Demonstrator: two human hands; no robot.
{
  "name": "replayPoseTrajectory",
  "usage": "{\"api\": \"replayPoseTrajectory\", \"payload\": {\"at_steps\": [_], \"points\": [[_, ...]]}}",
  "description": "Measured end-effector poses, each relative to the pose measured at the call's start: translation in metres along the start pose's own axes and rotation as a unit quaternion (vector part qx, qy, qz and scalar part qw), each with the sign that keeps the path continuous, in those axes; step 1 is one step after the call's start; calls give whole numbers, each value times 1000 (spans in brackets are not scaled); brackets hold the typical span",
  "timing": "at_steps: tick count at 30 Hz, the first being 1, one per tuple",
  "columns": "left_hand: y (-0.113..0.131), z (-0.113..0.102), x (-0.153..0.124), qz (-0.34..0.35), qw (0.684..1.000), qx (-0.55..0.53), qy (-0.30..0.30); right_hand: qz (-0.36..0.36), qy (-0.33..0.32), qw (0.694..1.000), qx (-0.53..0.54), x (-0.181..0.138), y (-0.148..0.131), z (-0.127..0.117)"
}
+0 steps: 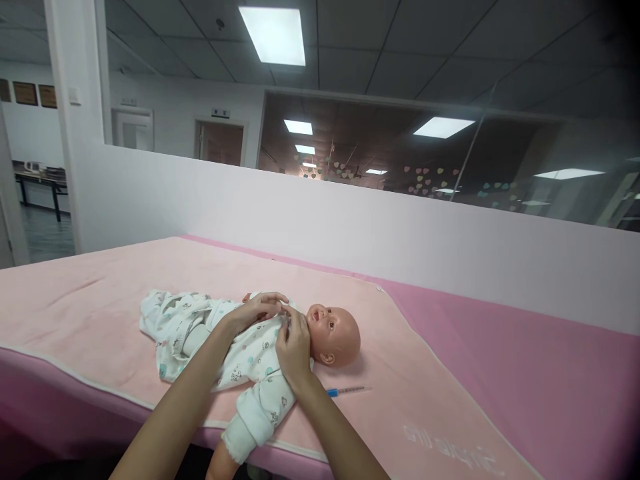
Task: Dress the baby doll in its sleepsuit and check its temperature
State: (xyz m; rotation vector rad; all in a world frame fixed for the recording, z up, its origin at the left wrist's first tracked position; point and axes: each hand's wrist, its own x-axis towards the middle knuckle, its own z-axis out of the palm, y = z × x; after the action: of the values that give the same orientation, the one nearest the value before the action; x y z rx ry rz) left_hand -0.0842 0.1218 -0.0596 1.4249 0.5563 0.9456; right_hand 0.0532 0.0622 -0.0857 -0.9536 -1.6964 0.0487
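A baby doll (336,337) lies on its back, its head to the right, dressed in a white printed baby romper (253,357). Over the chest, near the neckline, is my left hand (261,309), its fingers bent together at the fabric. My right hand (294,341) is beside the doll's chin, fingers curled and pinched at the same neckline. The fingertips of both hands nearly meet there, and they partly hide the fabric between them. One sleeved doll arm (257,417) reaches toward the near edge of the bed.
A slim clear tube with markings and a blue end (347,391) lies beside the doll's head. Underneath is a pink blanket (410,387) with a pale edge, over a darker pink surface (540,360). A white low wall (320,220) with glass above stands behind.
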Motion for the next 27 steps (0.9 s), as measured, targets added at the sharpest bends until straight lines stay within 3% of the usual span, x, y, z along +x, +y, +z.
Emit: {"api": "replayPoseTrajectory", "payload": {"at_steps": [3,7,12,17,21,27], "points": [[2,-7,-2,-14,999,-30,42,-87,-55,993,-64,8,-5,1],[4,-19,-9,-52,996,57,42,-147,-126,974,-119,21,-4,10],[10,-28,-22,-79,988,128,-39,-122,-138,981,-63,21,5,11],[12,-25,-28,-80,986,133,-65,-92,-161,982,-18,19,13,6],[8,-26,-29,-71,988,122,-59,-72,-154,985,-7,20,13,8],[5,-27,-31,-64,990,125,8,-56,-137,989,-16,19,9,9]]}}
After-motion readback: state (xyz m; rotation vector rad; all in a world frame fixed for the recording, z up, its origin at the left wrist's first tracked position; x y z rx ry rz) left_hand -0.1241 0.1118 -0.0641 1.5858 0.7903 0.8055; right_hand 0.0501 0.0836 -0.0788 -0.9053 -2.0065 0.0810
